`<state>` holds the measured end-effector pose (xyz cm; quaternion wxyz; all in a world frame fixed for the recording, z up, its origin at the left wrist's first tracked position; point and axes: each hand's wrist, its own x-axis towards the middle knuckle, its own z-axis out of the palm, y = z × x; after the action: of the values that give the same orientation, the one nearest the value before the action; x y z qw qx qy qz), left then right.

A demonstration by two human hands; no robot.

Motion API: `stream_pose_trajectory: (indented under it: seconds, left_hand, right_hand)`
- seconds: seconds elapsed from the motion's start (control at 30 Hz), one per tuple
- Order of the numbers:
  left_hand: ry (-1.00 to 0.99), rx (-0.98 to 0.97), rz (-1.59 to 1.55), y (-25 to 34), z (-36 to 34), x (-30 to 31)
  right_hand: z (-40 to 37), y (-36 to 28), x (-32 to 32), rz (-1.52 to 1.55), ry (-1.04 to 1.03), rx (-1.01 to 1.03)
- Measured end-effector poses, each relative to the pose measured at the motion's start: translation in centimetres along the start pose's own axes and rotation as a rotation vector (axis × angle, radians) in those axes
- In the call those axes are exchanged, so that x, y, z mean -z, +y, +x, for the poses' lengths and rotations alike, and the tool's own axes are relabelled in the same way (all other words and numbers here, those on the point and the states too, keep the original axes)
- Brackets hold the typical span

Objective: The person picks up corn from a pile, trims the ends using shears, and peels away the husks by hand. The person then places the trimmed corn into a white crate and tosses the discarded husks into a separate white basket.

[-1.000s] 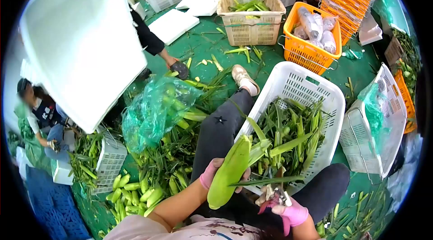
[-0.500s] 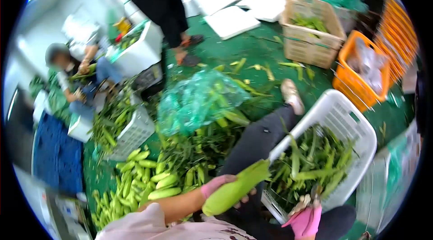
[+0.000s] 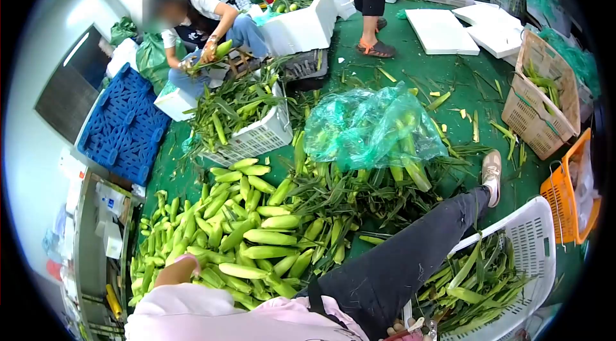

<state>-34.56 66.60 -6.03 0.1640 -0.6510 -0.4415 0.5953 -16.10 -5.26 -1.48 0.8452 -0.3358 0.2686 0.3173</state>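
Note:
My left arm reaches over a large pile of green corn ears on the floor. Only the pink cuff and back edge of my left hand show beside the ears, and its fingers are hidden. My right hand is low at the bottom edge, partly cut off, with bent fingers around a small shiny metal tool whose kind I cannot make out. Close by, a white crate holds stripped green husks. My outstretched leg lies between pile and crate.
Green plastic sheeting covers more corn ahead. A seated person handles an ear behind another white crate of husks; another person stands farther back. A blue pallet, beige crate and orange basket stand around.
My left hand has moved from in front of me, where it held a corn ear, left to the pile. My right hand has dropped lower. The view has swung left.

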Motion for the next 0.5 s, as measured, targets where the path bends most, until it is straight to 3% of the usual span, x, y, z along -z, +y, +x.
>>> stream_pose_trajectory:
  seconds: [0.03,0.07,0.1,0.2,0.3,0.37,0.5]
  left_hand:
    - [0.045,0.079,-0.042,0.5,-3.0,1.1]
    - [0.381,0.123,-0.257,2.9,-6.8,2.8]
    - [0.569,0.003,-0.297,5.3,-7.7,5.1]
    - [0.939,-0.678,-0.5,15.6,-14.3,14.1]
    - [1.179,-1.13,-0.602,28.5,-19.7,23.5]
    - [1.475,-1.088,-0.629,36.0,-23.7,28.9]
    - [1.383,-0.822,-0.394,44.2,-26.2,37.7]
  right_hand:
    - [0.1,-0.3,0.1,-0.008,0.01,0.009]
    - [0.1,-0.2,0.4,-0.016,0.019,0.017]
    - [-0.2,-0.1,0.6,-0.022,0.033,0.027]
    - [-0.9,0.1,1.2,-0.034,0.077,0.059]
    - [-1.5,0.3,1.7,-0.042,0.116,0.099]
    - [-1.9,0.8,1.9,-0.044,0.152,0.114]
    - [-2.6,1.7,2.3,-0.057,0.191,0.149]
